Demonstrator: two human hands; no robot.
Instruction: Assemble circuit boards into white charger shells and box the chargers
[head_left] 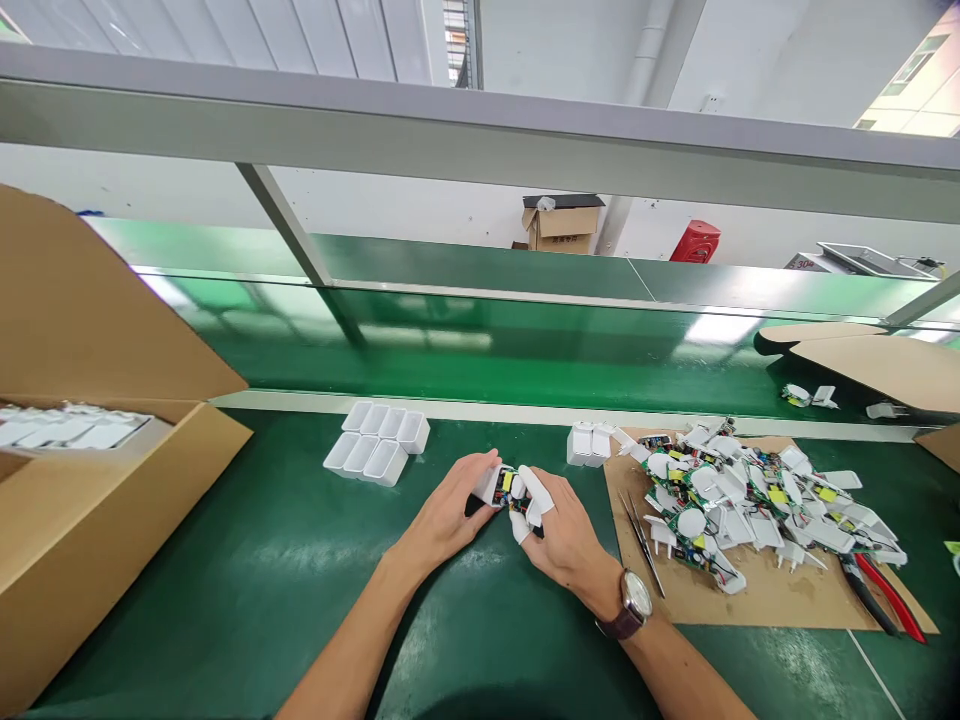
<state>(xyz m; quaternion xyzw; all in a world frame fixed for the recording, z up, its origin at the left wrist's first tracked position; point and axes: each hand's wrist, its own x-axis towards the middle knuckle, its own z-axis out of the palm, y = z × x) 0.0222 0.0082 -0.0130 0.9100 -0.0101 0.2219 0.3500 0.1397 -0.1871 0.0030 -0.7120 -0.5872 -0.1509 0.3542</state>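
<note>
Near the middle of the green table, my left hand (450,508) and my right hand (568,530) hold a small circuit board assembly (510,486) between them. The assembly has a yellow part, dark components and white plastic pieces. My left fingers are closed on its left side, by a white piece. White coverings wrap some of my right fingers, which are closed round the right side. The fingers hide part of the assembly. Behind my left hand stands a group of white plastic housings (376,441); a smaller group of white housings (589,443) is behind my right hand.
A pile of white and green circuit assemblies (750,490) lies on a cardboard sheet (690,600) at right, with tweezers (643,540) and red-handled pliers (889,595). An open cardboard box (127,530) stands at left. A metal beam (480,150) crosses above the table.
</note>
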